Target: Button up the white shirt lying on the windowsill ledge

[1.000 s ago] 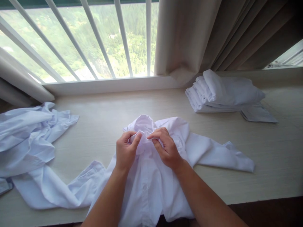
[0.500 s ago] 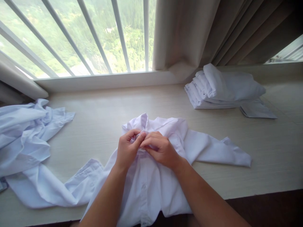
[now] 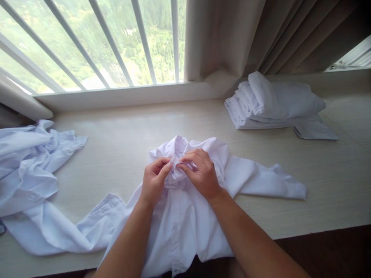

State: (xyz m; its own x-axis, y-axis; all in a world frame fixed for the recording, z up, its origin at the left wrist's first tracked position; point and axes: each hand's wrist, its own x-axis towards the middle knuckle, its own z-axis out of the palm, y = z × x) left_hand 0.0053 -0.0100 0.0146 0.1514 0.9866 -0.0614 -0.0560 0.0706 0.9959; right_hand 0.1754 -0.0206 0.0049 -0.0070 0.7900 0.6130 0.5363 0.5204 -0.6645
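A white button-up shirt [image 3: 188, 216] lies front side up before me, its sleeves spread to either side and its hem over the near edge. My left hand [image 3: 155, 177] pinches the fabric near the collar between thumb and fingers. Close beside it, my right hand [image 3: 201, 170] pinches the same gathered part, thumb and forefinger together. A bit of the raised cloth shows between the two hands. Any button under the fingertips is too small to make out. Farther down, the shirt's front placket [image 3: 175, 227] runs toward me.
A pile of crumpled white clothing [image 3: 26, 166] lies at the left, close to the shirt's sleeve. Folded white garments [image 3: 272, 100] are stacked at the back right. Beyond the pale ledge [image 3: 116, 123] are a barred window [image 3: 116, 42] and grey curtains [image 3: 223, 34].
My right hand has shifted slightly up and away from the left, so more of the pinched cloth shows between them. The view has moved a little.
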